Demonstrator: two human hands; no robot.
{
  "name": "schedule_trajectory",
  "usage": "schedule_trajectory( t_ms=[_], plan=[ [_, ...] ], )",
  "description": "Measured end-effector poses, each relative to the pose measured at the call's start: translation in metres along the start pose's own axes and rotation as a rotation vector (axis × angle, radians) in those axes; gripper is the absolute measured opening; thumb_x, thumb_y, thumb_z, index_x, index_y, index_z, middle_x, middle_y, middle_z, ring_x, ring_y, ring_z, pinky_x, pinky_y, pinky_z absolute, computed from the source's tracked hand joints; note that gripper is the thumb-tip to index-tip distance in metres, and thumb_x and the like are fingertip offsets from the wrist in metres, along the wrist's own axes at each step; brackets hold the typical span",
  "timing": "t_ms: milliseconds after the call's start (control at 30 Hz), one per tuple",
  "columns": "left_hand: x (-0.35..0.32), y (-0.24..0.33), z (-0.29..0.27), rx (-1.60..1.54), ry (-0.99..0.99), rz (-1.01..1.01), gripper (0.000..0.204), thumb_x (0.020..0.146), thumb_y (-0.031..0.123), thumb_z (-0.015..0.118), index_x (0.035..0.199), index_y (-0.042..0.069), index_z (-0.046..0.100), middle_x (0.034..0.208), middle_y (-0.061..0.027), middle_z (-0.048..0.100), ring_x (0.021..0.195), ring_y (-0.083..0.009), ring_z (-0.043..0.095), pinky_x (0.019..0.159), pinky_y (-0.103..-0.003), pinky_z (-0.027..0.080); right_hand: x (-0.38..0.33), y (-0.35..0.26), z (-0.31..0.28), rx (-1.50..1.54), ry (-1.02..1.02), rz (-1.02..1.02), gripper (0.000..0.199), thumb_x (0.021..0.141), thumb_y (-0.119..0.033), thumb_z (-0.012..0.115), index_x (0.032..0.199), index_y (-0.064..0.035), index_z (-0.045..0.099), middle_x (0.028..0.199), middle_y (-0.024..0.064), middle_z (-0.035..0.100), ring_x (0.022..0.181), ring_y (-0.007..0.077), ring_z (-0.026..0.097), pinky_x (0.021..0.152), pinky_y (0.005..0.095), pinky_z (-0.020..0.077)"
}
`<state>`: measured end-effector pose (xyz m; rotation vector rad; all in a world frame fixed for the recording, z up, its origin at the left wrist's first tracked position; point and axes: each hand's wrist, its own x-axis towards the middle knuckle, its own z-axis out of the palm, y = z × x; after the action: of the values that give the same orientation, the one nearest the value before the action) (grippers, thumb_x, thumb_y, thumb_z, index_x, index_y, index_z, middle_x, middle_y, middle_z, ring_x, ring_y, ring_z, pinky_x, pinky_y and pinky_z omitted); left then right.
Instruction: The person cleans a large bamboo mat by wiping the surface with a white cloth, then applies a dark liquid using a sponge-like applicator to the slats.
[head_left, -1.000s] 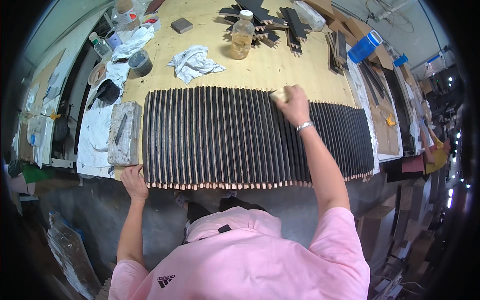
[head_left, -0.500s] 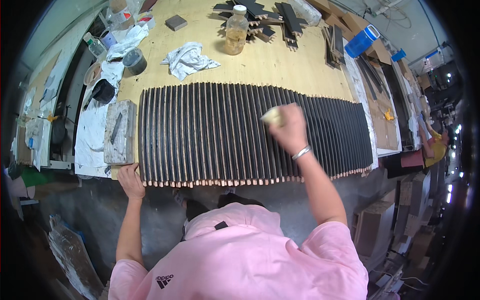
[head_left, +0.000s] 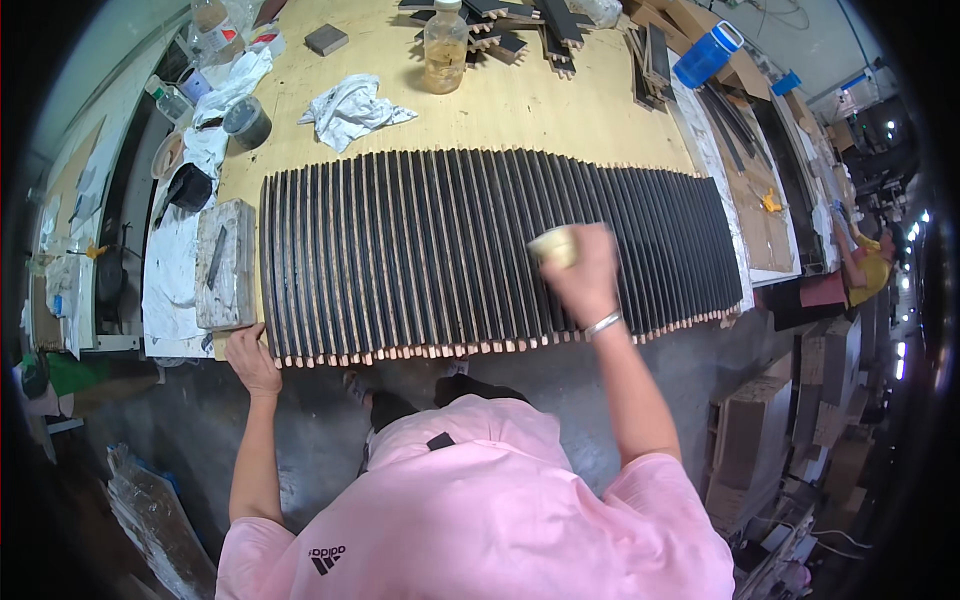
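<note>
A long row of narrow black wooden slats [head_left: 430, 255] lies side by side on the table, with bare wood showing at the ends and along many edges. Above the right half of the row, my right hand [head_left: 588, 272] is closed round a pale cream, rounded pad-like thing [head_left: 555, 247]. Motion blurs it, so its exact kind is unclear. My left hand [head_left: 253, 358] rests at the near left corner of the row, fingers stretched out against the first slat. Beside that hand lies a stained grey block [head_left: 226, 265] with a dark strip on top.
Beyond the slats are a crumpled white rag [head_left: 352, 112], a bottle of amber liquid [head_left: 444, 55] and a pile of black wooden pieces [head_left: 500, 28]. Dark-stained cups [head_left: 246, 123] stand at the left. A blue bottle [head_left: 708, 55] is at the far right. Another person [head_left: 870, 262] works further right.
My right hand has moved slightly nearer to me with the cream pad over the slats. The whole view has shifted a little; my left hand stays at the corner.
</note>
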<state>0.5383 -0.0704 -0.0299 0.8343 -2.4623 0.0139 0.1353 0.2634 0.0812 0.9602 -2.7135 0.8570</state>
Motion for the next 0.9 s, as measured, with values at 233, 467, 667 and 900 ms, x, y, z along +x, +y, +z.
schedule_trajectory(
  t_ms=[233,467,667,900],
  plan=[
    [0.000,-0.001,0.004,-0.005,0.003,-0.006,0.030,0.088,0.009,0.047,0.116,0.006,0.061,0.103,-0.0152,0.053,0.100,-0.0350,0.051,0.089,-0.046,0.035,-0.031,-0.059,0.002,0.135,0.043,-0.235,0.039,0.058,-0.011,0.077,0.093,-0.0035,0.061,0.093,0.0155,0.058,0.093,0.0349,0.055,0.082,0.0472,0.0464],
    [0.001,0.002,0.000,-0.013,0.030,0.006,0.029,0.089,0.009,0.048,0.115,0.006,0.061,0.103,-0.0142,0.054,0.100,-0.0343,0.052,0.089,-0.045,0.036,-0.056,-0.044,0.011,0.122,-0.036,-0.183,0.039,0.062,-0.009,0.073,0.098,-0.0022,0.060,0.096,0.0156,0.054,0.091,0.0353,0.053,0.080,0.0452,0.0464],
    [0.003,0.004,0.005,-0.008,0.026,-0.006,0.029,0.090,0.008,0.047,0.115,0.006,0.061,0.104,-0.0140,0.055,0.101,-0.0340,0.052,0.090,-0.045,0.036,-0.041,-0.026,-0.011,0.075,0.072,-0.116,0.040,0.063,-0.009,0.072,0.101,-0.0021,0.059,0.099,0.0161,0.056,0.093,0.0361,0.053,0.082,0.0464,0.0460],
    [0.001,0.004,0.001,-0.009,0.009,-0.029,0.029,0.090,0.008,0.046,0.115,0.005,0.061,0.104,-0.0141,0.055,0.103,-0.0342,0.052,0.091,-0.045,0.036,-0.044,0.010,-0.013,0.080,0.096,-0.049,0.040,0.061,-0.009,0.074,0.098,-0.0036,0.060,0.094,0.0153,0.058,0.090,0.0356,0.054,0.080,0.0468,0.0454]
  ],
)
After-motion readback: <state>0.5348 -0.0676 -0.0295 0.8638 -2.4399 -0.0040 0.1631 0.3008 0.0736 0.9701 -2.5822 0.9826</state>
